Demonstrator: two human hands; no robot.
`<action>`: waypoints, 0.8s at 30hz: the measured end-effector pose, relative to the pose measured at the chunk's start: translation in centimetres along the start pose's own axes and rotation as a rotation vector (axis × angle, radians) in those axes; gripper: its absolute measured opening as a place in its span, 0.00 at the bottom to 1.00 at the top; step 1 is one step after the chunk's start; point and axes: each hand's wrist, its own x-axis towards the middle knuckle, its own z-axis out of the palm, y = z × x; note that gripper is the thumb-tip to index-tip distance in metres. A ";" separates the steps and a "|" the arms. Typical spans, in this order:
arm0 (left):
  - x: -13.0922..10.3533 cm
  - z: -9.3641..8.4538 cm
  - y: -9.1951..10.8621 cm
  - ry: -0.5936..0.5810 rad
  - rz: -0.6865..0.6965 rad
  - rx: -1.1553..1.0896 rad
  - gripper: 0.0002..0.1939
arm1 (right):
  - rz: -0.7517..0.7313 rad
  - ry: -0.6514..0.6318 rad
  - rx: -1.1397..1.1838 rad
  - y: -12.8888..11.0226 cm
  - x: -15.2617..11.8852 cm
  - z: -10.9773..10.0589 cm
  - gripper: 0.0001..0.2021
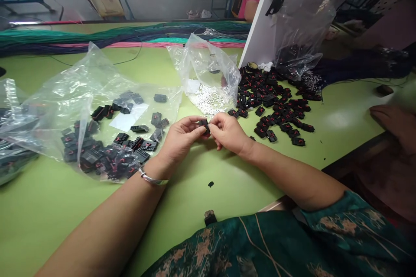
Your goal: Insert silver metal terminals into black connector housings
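My left hand (182, 138) is closed around a small black plastic connector housing (204, 126), gripped between thumb and fingers. Against its right side, the thumb and fingertips of my right hand (226, 133) are pinched together; whatever they hold is too small or hidden to make out. Both hands meet just above the green table, in front of a clear bag (227, 71) with many small white pieces (209, 99) in it. To the left, a larger clear bag (65, 91) holds black connector housings (97, 156). A heap of black housings with red clips (276, 108) lies to the right.
Bundles of green, dark and pink wires (130, 37) run along the table's far side. A white upright panel (260, 21) stands behind the right heap. Small black pieces (211, 184) lie near me. Another person's hand (394, 121) rests at the right edge.
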 end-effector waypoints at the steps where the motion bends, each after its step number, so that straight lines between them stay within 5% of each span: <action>1: 0.0 0.0 0.0 0.001 0.005 0.011 0.18 | -0.018 0.010 -0.054 0.1 0.0 0.0 0.07; 4: 0.1 0.0 -0.1 -0.009 0.005 0.010 0.18 | -0.014 0.019 -0.091 -0.1 -0.1 -0.1 0.07; 9: 0.2 -0.3 0.1 -0.093 -0.011 -0.105 0.17 | 0.111 -0.069 0.271 -0.6 -0.2 -0.4 0.07; 12: 0.1 -0.4 0.1 -0.120 -0.018 -0.107 0.16 | 0.105 -0.077 0.299 -0.5 -0.1 -0.6 0.08; 20: 0.0 0.2 0.0 -0.058 0.002 0.015 0.17 | 0.054 -0.019 -0.028 -0.5 0.0 -0.8 0.04; 24: -0.1 0.7 0.1 0.030 0.033 0.088 0.15 | -0.166 0.121 -0.350 -0.1 0.5 -0.4 0.07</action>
